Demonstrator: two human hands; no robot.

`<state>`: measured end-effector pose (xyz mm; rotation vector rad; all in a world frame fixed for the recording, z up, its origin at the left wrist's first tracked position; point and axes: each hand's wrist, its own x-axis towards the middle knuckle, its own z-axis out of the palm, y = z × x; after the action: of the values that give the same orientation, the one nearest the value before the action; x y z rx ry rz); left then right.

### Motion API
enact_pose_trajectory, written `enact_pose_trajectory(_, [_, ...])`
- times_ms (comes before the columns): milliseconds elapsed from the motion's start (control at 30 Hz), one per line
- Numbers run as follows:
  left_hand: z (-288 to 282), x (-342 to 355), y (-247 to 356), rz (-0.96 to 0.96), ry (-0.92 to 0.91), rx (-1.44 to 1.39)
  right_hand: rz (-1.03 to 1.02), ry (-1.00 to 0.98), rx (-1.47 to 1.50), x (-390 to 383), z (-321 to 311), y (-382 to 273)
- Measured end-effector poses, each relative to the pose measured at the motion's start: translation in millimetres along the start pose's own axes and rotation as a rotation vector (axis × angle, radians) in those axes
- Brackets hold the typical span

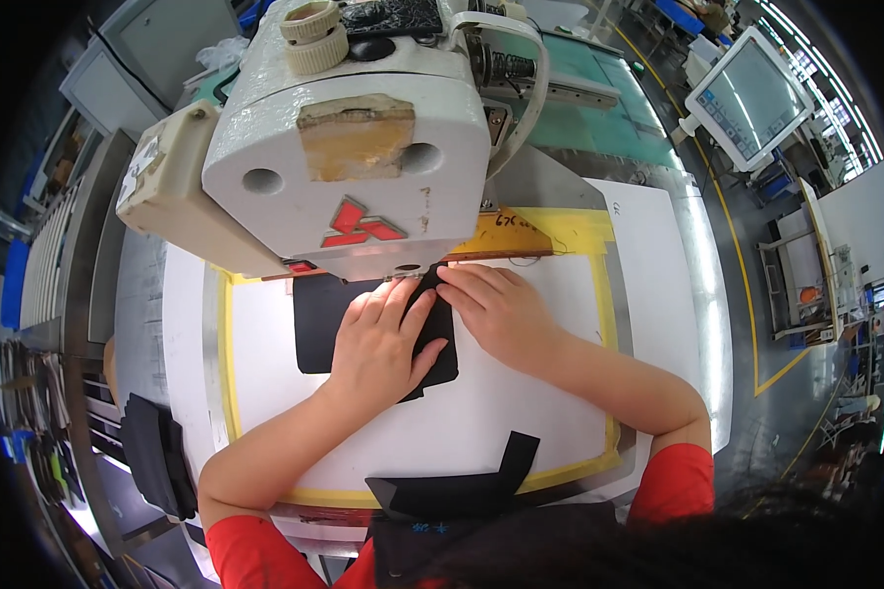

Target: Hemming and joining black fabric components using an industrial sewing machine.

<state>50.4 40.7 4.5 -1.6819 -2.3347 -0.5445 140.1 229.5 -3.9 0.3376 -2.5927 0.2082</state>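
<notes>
A flat black panel, which looks like fabric or leather, lies under the head of a large white sewing machine. My left hand rests palm down on the panel, its fingers stretched toward the machine and its thumb apart. At the panel's far right edge, my right hand has its fingertips drawn together on a narrow black strip. The fingertips of both hands come close to each other just below the machine head. The needle area is mostly hidden by the machine head.
Yellow tape borders the white work surface. Nearer me lies a bent black piece. A stack of black pieces stands at the left, and a screen at the far right. An amber plate sits behind my right hand.
</notes>
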Motion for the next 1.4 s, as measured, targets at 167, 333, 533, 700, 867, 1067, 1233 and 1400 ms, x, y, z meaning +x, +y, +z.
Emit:
enact_pose_trajectory(167, [-1.1, 2.0, 1.1, 0.003, -0.016, 0.026, 0.04, -0.032, 0.007, -2.1, -3.5, -3.2])
enact_pose_trajectory(333, [-1.2, 0.8, 1.8, 0.002, -0.008, 0.018, 0.052, -0.048, 0.023, -1.0, -2.1, -4.5])
enact_pose_trajectory(533, [0.9, 0.2, 3.0, -0.02, -0.011, 0.008, 0.048, -0.051, -0.01, -2.7, -2.0, -5.6])
enact_pose_trajectory(700, [0.1, 0.9, 3.3, -0.021, -0.013, 0.022, 0.049, -0.056, 0.004, -2.7, -2.8, -4.0])
enact_pose_trajectory(867, [-0.4, 2.0, 4.4, -0.025, -0.014, 0.025, 0.069, -0.028, 0.031, -4.3, -0.8, -2.7])
enact_pose_trajectory(1067, [-0.7, 2.4, 4.8, -0.03, -0.021, 0.041, 0.068, -0.029, 0.044, -2.9, -0.8, -1.4])
enact_pose_trajectory(1233, [-1.8, 1.9, 5.5, -0.029, -0.011, 0.039, 0.072, -0.011, 0.091, -4.3, -1.6, -2.0])
enact_pose_trajectory(1400, [-5.4, 1.3, 5.5, -0.037, -0.031, 0.04, 0.064, 0.028, 0.126, -3.9, -3.8, -1.5])
